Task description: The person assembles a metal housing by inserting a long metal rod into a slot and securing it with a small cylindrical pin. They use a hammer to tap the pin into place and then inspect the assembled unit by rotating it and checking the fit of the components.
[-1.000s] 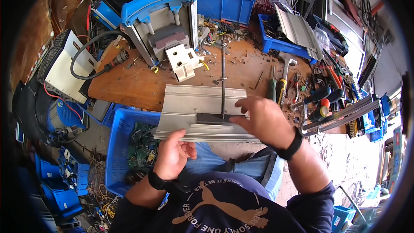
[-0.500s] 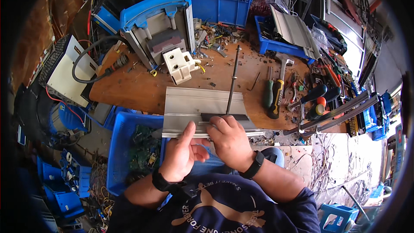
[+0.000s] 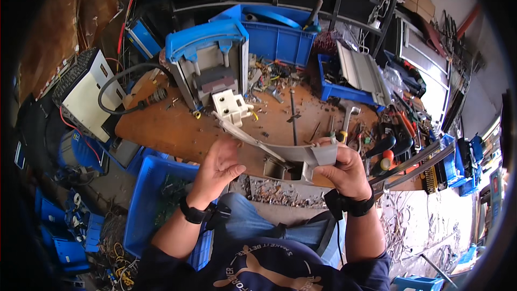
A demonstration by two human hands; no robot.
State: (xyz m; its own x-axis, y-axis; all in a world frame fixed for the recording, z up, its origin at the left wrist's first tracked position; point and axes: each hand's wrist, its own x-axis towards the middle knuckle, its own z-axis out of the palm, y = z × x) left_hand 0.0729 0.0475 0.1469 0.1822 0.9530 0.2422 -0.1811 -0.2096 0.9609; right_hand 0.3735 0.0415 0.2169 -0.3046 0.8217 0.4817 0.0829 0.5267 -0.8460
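Head view: light-grey, channelled metal panel (image 3: 312, 154), tilted nearly edge-on, is on the wearer's side of the slim dark metal rod (image 3: 293, 116). Bare right hand (image 3: 344, 169), right of the rod, grasps the panel's right end; from that grip its visible length runs left and outward. Bare left hand (image 3: 218, 168), left of the rod, unclenched beside the panel; contact unclear. Right hand's nearer.

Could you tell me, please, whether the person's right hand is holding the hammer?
No, the right hand grips the metal panel, while the hammer lies on the workbench.
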